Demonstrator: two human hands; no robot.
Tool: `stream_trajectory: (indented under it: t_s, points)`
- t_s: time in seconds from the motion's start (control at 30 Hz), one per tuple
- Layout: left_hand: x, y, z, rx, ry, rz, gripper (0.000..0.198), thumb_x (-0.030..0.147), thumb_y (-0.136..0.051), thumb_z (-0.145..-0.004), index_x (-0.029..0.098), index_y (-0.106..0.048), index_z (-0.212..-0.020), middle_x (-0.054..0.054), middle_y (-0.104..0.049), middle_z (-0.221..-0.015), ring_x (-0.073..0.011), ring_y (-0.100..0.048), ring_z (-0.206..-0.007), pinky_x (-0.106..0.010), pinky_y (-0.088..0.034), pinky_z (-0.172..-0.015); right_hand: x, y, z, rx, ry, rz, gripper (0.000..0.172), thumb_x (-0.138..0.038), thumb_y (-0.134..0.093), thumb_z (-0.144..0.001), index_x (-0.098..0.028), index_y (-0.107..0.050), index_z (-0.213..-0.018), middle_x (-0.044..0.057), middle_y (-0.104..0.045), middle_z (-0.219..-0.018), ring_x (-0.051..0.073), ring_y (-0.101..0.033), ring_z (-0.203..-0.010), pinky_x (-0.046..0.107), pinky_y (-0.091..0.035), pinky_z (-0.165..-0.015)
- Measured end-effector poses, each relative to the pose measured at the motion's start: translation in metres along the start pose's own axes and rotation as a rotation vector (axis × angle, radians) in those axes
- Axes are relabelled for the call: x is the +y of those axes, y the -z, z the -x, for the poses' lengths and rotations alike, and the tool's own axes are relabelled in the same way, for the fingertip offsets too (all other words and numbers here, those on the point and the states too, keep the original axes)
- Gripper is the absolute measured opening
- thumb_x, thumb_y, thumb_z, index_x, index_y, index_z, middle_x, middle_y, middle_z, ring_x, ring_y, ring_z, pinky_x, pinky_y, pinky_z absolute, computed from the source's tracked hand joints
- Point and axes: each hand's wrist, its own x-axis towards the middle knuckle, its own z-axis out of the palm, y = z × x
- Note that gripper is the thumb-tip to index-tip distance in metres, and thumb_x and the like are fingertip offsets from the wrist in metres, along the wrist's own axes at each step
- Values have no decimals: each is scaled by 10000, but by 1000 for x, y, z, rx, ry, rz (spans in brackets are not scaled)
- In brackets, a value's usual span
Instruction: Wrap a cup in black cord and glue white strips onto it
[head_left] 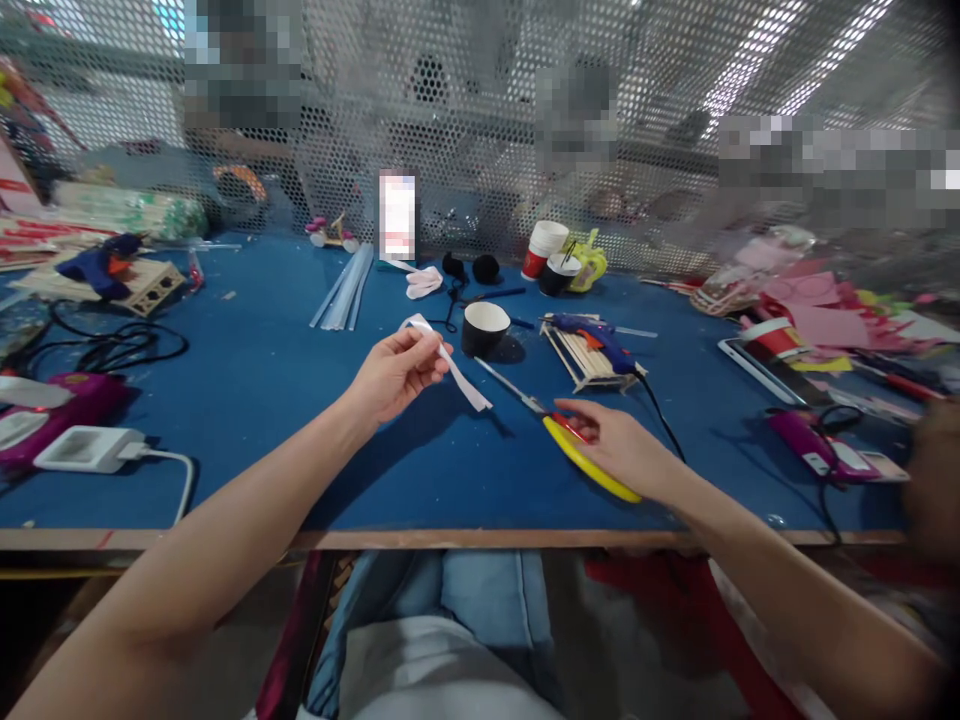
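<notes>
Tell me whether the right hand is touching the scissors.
Touching. The head view shows the right hand lying on the yellow handle of the scissors, with the fingers closed over it and no gap between them.

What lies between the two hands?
In the head view, the loose end of the paper strip from the left hand and the blades of the scissors in the right hand, over bare blue table.

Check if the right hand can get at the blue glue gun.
Probably yes: the right hand, on the scissors, has the glue gun just beyond it with only bare mat between.
</notes>
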Motion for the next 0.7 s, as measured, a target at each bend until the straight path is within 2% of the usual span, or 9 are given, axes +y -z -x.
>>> stream_trajectory:
  t_s: [0.07, 0.13, 0.2, 0.27, 0.37, 0.47, 0.53, 0.63, 0.7]
  points:
    - [-1, 0, -1, 17, -11, -1, 169, 224, -717, -717, 105, -599, -697, -18, -640, -681, -54, -578, -534, -164, -458, -497, 0, 4, 9, -126, -61, -376, 483, -255, -561, -751, -151, -495, -1218, 7, -569, -668, 124, -518, -510, 254, -418, -488]
    - [-3, 1, -2, 22, -20, 4, 178, 228, -727, -703, 104, -599, -698, -22, -647, -688, -59, -584, -546, -169, -455, -505, -5, 4, 20, -250, -67, -621, 455, -350, -546, -806, -159, -490, -1216, -61, -444, -518, 81, -392, -394, 214, -318, -399]
    - [-4, 2, -3, 32, -23, 9, 191, 233, -742, -683, 111, -596, -693, -23, -653, -690, -63, -586, -553, -177, -453, -515, -13, 3, 29, -336, -56, -722, 458, -422, -522, -836, -178, -489, -1222, -72, -428, -482, 67, -347, -356, 198, -267, -364]
    - [-6, 3, -4, 50, -21, 7, 208, 237, -756, -664, 119, -585, -675, -17, -651, -680, -64, -579, -552, -185, -455, -526, -20, 2, 34, -392, -37, -721, 469, -446, -524, -836, -194, -486, -1230, -42, -518, -547, 56, -356, -351, 195, -269, -351]
    - [-8, 5, -6, 68, -24, 8, 231, 240, -770, -642, 125, -570, -648, 0, -629, -640, -60, -563, -550, -189, -458, -546, -27, 1, 34, -443, 13, -657, 475, -409, -574, -801, -204, -488, -1220, -1, -594, -675, 65, -446, -425, 204, -344, -401]
    - [-9, 7, -7, 76, -31, 4, 238, 247, -769, -644, 128, -564, -635, 13, -601, -598, -62, -555, -542, -193, -458, -549, -28, -4, 29, -461, 24, -600, 468, -292, -657, -693, -201, -522, -1132, 3, -599, -671, 133, -589, -647, 255, -459, -607]
    - [-9, 7, -8, 82, -30, 6, 238, 250, -765, -652, 128, -562, -634, 13, -597, -593, -61, -552, -533, -197, -461, -551, -27, -7, 26, -502, -6, -615, 496, -253, -683, -631, -202, -516, -1095, 2, -603, -675, 171, -620, -759, 301, -469, -728]
    - [-8, 7, -8, 86, -28, 28, 237, 254, -766, -654, 126, -567, -653, 13, -604, -604, -53, -542, -518, -200, -468, -556, -28, -9, 23, -555, -112, -714, 399, -355, -614, -707, -196, -505, -1056, 7, -599, -678, 181, -632, -791, 322, -468, -765]
    - [-7, 7, -8, 83, -27, 44, 244, 262, -772, -647, 125, -571, -667, 13, -611, -616, -53, -547, -522, -202, -474, -564, -31, -9, 24, -547, -203, -747, 319, -417, -524, -781, -195, -510, -1009, 10, -591, -677, 159, -627, -749, 299, -475, -726]
